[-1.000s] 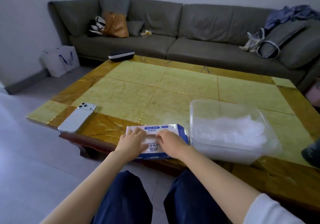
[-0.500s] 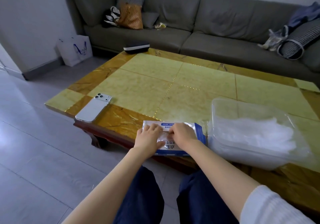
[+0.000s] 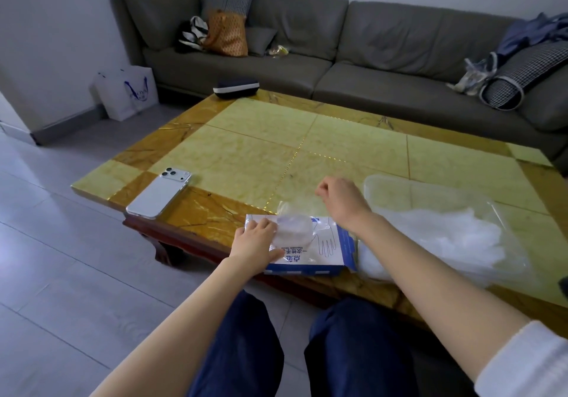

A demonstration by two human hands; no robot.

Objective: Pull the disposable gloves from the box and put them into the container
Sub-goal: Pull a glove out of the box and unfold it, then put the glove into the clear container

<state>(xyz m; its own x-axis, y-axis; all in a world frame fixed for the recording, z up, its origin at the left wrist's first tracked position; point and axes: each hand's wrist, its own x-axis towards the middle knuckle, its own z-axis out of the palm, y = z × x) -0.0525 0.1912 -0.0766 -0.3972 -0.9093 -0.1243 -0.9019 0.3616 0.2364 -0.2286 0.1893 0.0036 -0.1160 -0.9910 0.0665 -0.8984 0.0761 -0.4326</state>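
A white and blue glove box (image 3: 310, 250) lies flat at the table's near edge. My left hand (image 3: 256, 241) presses on its left end with fingers laid flat. My right hand (image 3: 339, 200) is raised above and behind the box, pinching a thin clear glove (image 3: 296, 212) that stretches down to the box opening. To the right stands a clear plastic container (image 3: 399, 186) holding a heap of crumpled clear gloves (image 3: 445, 240).
A white phone (image 3: 159, 193) lies face down near the table's left corner. A dark case (image 3: 236, 87) sits at the far edge of the yellow tiled table (image 3: 276, 138). Behind it runs a grey sofa (image 3: 338, 68) with bags; a white shopping bag (image 3: 129, 91) stands on the floor.
My right hand has lifted off the box, drawing a clear glove up and back out of the opening. My left hand has stayed on the box. The camera view shifted left.
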